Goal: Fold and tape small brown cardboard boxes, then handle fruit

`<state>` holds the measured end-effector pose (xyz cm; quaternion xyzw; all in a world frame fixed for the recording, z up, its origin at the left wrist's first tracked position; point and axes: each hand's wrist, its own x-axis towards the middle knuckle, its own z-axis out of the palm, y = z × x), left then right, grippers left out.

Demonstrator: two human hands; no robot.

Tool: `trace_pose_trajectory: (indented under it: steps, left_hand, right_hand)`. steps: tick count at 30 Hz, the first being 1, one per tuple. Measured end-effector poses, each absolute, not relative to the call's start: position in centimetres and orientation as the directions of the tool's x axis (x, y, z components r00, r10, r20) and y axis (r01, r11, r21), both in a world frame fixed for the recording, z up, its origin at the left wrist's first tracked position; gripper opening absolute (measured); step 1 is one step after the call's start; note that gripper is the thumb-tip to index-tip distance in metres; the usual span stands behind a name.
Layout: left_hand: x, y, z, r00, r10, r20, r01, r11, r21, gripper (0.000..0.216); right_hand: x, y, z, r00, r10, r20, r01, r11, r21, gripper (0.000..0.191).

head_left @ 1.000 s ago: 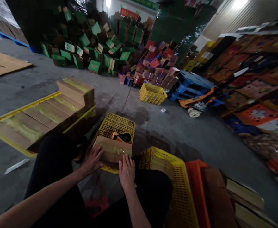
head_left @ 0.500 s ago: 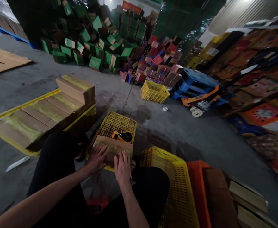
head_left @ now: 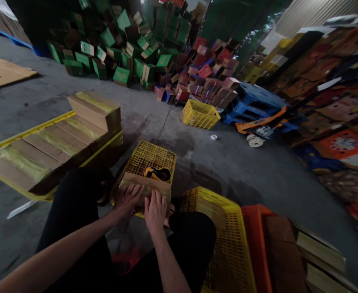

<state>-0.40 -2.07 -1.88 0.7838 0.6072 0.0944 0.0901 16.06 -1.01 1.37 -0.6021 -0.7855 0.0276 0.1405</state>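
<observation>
A small brown cardboard box (head_left: 148,182) with yellowish tape along it lies on an upturned yellow plastic crate (head_left: 150,154) between my knees. My left hand (head_left: 129,200) rests flat on the left part of the box, fingers stretched out. On its right part lies my right hand (head_left: 156,207), palm down with fingers extended over the tape. Just beyond the box, a yellow-and-black tape dispenser (head_left: 157,174) sits on the crate. The undersides of both palms are hidden.
Left of my knee, a yellow crate (head_left: 29,128) holds several taped cardboard boxes (head_left: 52,142). At my right stand another yellow crate (head_left: 235,228) and an orange crate (head_left: 255,228). Farther off are a small yellow crate (head_left: 200,114), a pallet jack (head_left: 261,126) and piled green boxes (head_left: 120,75).
Both hands have shifted slightly on the box, the right one a little left, the left one a little right. The view has tilted slightly downward. The box stays on the crate.
</observation>
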Motion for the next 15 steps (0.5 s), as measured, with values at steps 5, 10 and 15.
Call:
trace_pose_trajectory:
  steps: [5, 10, 15]
  left_hand:
    - [-0.08, -1.68, -2.73, 0.231, 0.971, 0.066, 0.934, -0.241, 0.265, 0.099]
    - [0.11, -1.77, -2.84, 0.235, 0.969, 0.073, 0.935, -0.246, 0.256, 0.098]
    - [0.18, -1.70, -2.73, 0.227, 0.972, 0.059, 0.935, -0.234, 0.265, 0.096]
  right_hand:
    - [15.79, -0.70, 1.25, -0.223, 0.956, 0.193, 0.946, 0.260, -0.194, 0.047]
    - [15.58, -0.52, 0.92, -0.238, 0.947, 0.217, 0.941, 0.280, -0.190, 0.048]
    - [15.55, -0.39, 0.53, -0.256, 0.943, 0.215, 0.943, 0.292, -0.160, 0.049]
